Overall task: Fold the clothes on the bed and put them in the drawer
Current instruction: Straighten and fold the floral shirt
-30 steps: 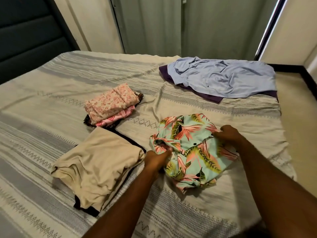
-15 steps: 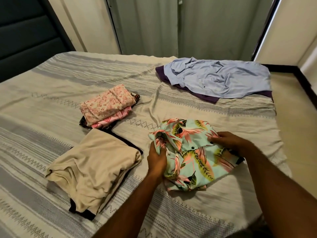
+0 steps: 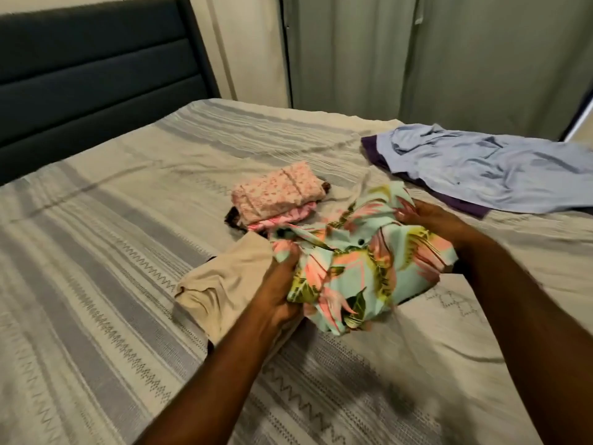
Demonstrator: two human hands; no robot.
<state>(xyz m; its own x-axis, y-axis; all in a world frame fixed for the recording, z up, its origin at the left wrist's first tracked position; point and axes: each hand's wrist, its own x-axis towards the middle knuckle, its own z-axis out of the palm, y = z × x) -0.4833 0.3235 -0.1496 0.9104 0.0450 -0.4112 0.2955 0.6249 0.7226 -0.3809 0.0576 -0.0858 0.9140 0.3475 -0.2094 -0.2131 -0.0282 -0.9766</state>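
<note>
While both hands hold it above the bed [image 3: 96, 284], the tropical-print shirt [image 3: 359, 268] sits bunched, partly folded, over the striped cover. Left hand [image 3: 279, 284] grips its near-left edge, fingers curled into cloth; right hand [image 3: 426, 216] pinches the far-right edge. Just left: folded beige garment [image 3: 221, 281]. Beyond: folded pink floral stack [image 3: 279, 195]. Far right: unfolded pale blue shirt [image 3: 487, 168] lying over a purple garment [image 3: 465, 205]. Dark headboard [image 3: 96, 75] behind.

Both forearms and hands, left [image 3: 278, 285] and right [image 3: 431, 218], are bare, sleeveless.
</note>
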